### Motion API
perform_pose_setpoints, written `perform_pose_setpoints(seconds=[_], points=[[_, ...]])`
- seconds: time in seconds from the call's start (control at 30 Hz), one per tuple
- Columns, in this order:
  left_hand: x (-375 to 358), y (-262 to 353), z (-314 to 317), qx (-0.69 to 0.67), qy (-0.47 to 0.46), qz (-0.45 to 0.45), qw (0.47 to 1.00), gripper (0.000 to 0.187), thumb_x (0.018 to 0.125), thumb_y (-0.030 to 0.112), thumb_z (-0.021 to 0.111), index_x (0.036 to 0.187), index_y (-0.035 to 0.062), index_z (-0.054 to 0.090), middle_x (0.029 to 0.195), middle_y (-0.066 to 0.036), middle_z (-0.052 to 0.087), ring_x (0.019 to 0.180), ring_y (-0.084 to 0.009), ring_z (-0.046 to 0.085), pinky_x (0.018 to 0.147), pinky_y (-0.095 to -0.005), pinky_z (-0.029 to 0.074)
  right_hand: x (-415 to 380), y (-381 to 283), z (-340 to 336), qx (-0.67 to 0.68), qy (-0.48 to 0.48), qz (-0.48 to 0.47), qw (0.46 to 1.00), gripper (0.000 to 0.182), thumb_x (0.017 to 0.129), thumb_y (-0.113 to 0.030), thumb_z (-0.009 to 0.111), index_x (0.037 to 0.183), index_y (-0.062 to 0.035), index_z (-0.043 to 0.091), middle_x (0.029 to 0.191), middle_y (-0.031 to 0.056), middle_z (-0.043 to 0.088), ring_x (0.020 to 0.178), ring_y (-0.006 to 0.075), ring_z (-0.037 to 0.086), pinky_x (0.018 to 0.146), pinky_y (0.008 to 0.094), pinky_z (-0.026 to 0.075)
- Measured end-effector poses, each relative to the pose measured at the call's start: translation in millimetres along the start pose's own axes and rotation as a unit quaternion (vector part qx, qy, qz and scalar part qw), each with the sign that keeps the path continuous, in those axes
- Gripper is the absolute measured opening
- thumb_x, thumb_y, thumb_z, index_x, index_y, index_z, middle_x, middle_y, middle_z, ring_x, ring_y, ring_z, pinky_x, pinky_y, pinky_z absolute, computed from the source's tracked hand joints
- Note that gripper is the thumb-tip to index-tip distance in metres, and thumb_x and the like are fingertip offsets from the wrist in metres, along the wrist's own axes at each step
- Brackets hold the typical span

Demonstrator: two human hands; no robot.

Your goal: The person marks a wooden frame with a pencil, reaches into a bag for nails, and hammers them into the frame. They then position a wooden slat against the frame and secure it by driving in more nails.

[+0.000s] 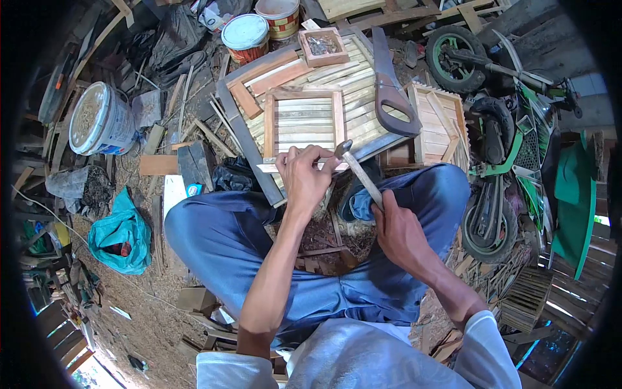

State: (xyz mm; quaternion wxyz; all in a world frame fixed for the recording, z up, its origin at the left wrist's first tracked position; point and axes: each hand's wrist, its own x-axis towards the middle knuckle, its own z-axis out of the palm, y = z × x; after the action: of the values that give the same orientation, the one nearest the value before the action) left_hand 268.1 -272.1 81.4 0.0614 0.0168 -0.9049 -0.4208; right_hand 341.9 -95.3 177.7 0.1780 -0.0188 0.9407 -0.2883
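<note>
My right hand (403, 235) is wrapped round the wooden handle of a hammer (364, 178). The hammer's head lies close to the fingertips of my left hand (303, 175), at the near right corner of a small rectangular wooden frame (337, 120). My left fingers are closed on a pale wooden strip (266, 168) along the frame's near side. Whether a nail is pinched between thumb and finger, I cannot make out. The frame lies flat on a slatted wooden work surface (359, 97).
A handsaw (389, 94) rests on the work surface's right side, near an open box of nails (324, 45). Several loose wood pieces (275, 71) lie at the left. Buckets (246, 32), a slatted wooden crate (437, 123) and a green bike (512, 155) stand around.
</note>
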Motion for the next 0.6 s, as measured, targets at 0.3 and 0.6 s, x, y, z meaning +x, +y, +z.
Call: perform_pose_setpoints(seconds=[0.3, 0.6], points=[[-2.3, 1.1, -0.8, -0.013, -0.012, -0.008, 1.0, 0.017, 0.077, 0.028, 0.08, 0.081, 0.0128, 0.074, 0.08, -0.002, 0.069, 0.085, -0.023, 0.053, 0.1, -0.0439, 0.027, -4.4, -2.7, 3.7, -0.012, 0.008, 0.014, 1.0, 0.017, 0.099, -0.014, 0.051, 0.097, -0.0021, 0.039, 0.064, 0.0302, 0.057, 0.065, 0.0513, 0.058, 0.055, 0.0594, 0.043], [-0.8, 1.7, -0.6, -0.005, 0.003, 0.007, 1.0, 0.017, 0.077, 0.028, 0.08, 0.08, 0.0127, 0.074, 0.077, -0.001, 0.068, 0.083, -0.0226, 0.053, 0.096, -0.042, 0.029, -6.0, 1.4, 7.5, -0.003, 0.016, -0.001, 1.0, 0.017, 0.099, -0.013, 0.051, 0.096, -0.0018, 0.039, 0.062, 0.0297, 0.055, 0.062, 0.0509, 0.057, 0.053, 0.0599, 0.043]])
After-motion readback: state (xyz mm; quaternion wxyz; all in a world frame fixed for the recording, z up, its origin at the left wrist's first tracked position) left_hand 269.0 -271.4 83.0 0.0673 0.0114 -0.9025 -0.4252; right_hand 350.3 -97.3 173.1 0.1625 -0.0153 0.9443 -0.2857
